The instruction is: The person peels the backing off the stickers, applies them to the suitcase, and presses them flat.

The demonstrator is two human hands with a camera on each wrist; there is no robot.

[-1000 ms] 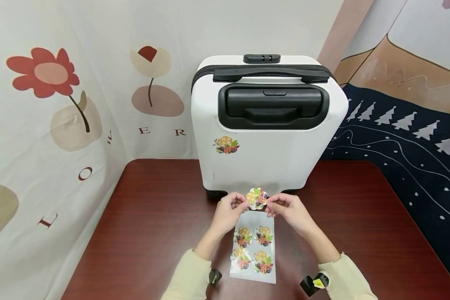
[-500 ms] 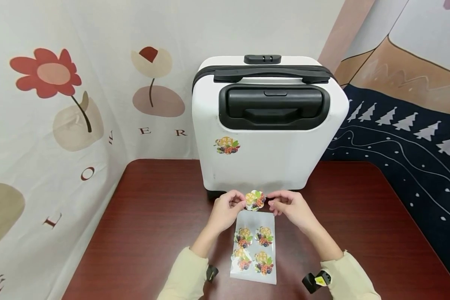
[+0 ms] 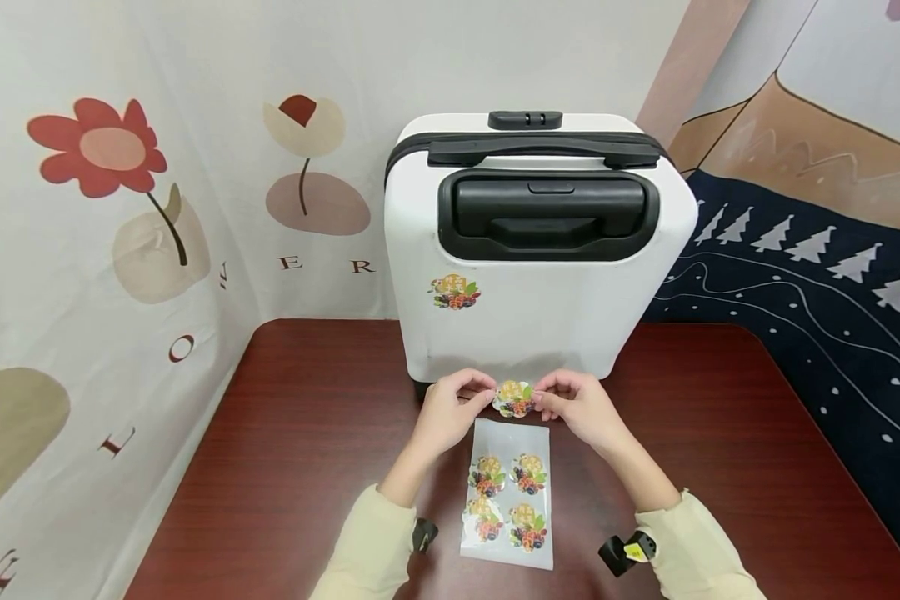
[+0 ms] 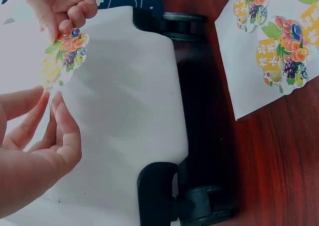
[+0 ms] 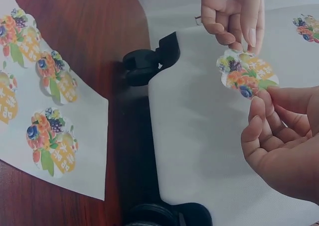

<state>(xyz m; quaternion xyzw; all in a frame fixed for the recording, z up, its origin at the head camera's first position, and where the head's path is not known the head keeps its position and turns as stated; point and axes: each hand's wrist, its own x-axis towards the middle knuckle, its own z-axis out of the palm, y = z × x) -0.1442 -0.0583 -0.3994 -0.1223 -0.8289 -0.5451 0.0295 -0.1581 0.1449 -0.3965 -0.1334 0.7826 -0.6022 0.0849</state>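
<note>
Between both hands a fruit-print sticker (image 3: 513, 399) is stretched out just in front of the suitcase's lower edge. My left hand (image 3: 450, 410) pinches its left edge between thumb and fingers. At its right edge the right hand (image 3: 579, 407) pinches it the same way; the right wrist view shows this grip on the sticker (image 5: 246, 72) closely. Below the hands lies a white sticker sheet (image 3: 512, 437) bearing several more fruit stickers (image 3: 528, 527). Behind stands a white suitcase (image 3: 540, 317), with one fruit sticker (image 3: 454, 292) stuck on its left side.
The suitcase stands upright on a dark red wooden table (image 3: 307, 433), its black wheels (image 4: 199, 206) showing in the wrist views. A black handle (image 3: 549, 212) is set into its upper face. Printed cloths (image 3: 195, 167) hang behind and at the sides.
Half a second ago the right fingers were loosened beside the sticker; now they pinch its right edge. The sticker has been turned more level, and the left hand has shifted slightly up.
</note>
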